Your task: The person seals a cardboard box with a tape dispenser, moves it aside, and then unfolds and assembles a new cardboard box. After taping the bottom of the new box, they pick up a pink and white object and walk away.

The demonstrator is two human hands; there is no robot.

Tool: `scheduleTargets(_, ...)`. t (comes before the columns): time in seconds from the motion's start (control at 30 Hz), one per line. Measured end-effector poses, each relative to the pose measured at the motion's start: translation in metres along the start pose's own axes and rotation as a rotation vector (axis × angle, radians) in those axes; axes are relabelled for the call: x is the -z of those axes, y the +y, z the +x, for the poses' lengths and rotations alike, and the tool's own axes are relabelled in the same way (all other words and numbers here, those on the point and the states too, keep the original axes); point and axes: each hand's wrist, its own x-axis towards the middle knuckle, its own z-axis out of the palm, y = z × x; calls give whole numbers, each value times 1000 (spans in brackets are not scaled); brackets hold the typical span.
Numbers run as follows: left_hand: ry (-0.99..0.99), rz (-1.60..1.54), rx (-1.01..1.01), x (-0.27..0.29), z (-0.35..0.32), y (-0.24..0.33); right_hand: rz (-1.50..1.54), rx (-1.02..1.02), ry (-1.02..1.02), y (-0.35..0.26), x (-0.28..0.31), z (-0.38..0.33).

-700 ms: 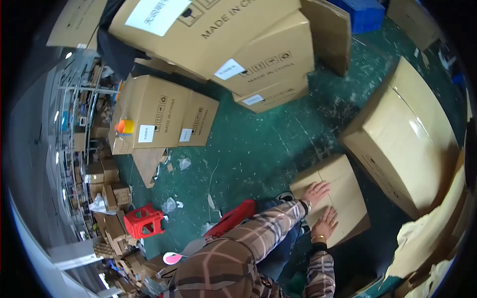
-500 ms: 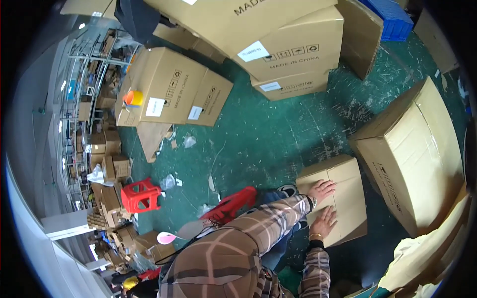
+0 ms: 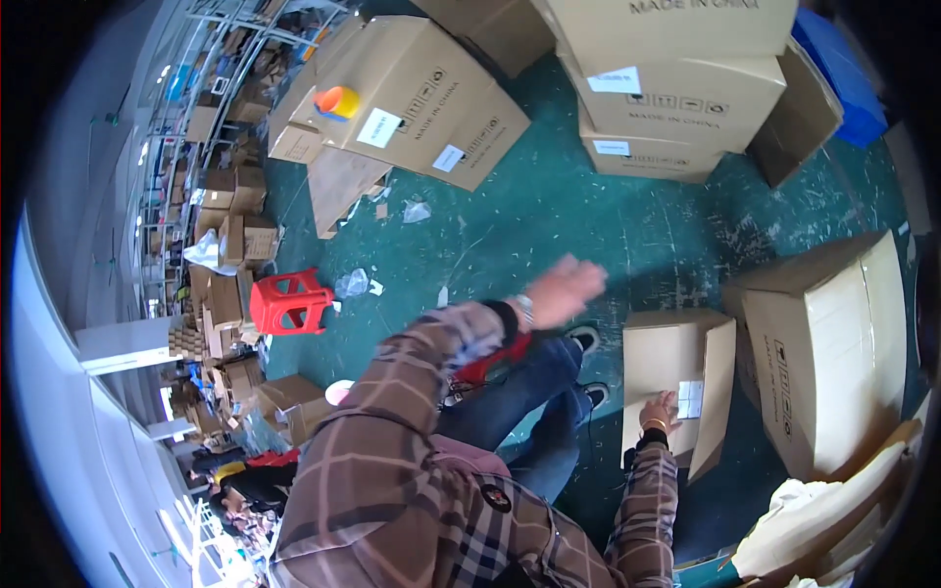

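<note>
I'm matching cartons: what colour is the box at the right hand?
The box is light brown, clearest in the head view.

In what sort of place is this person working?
Probably a warehouse or packing area: stacked cardboard cartons stand on a green floor, and metal shelving with boxes runs along the left.

Left grip outstretched, blurred; right grip apart, palm down.
</note>
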Motion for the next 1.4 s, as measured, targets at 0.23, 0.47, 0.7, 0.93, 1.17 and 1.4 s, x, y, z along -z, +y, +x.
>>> scheduleTargets(0.23, 814, 402, 850, 179, -193, -280, -130, 57, -19, -29, 26, -27)
scheduleTargets(0.47, 895, 424, 1290, 227, -221, -469, -108, -80, -58, -29, 6, -17)
scheduleTargets(0.7, 1139, -112, 249, 281, -244, -569, 81, 41, 226, 10, -25, 21)
scheduleTargets(0.93, 999, -22, 596, 110, -177, -243, 71, -106, 78, -15, 8, -23)
scheduleTargets(1.17, 307, -1338, 337, -22, -28, 44, 145, -47, 164, -11, -5, -38)
scheduleTargets(1.4, -24, -1875, 71, -155, 62, 107, 296, 15, 349, 3, -18, -32)
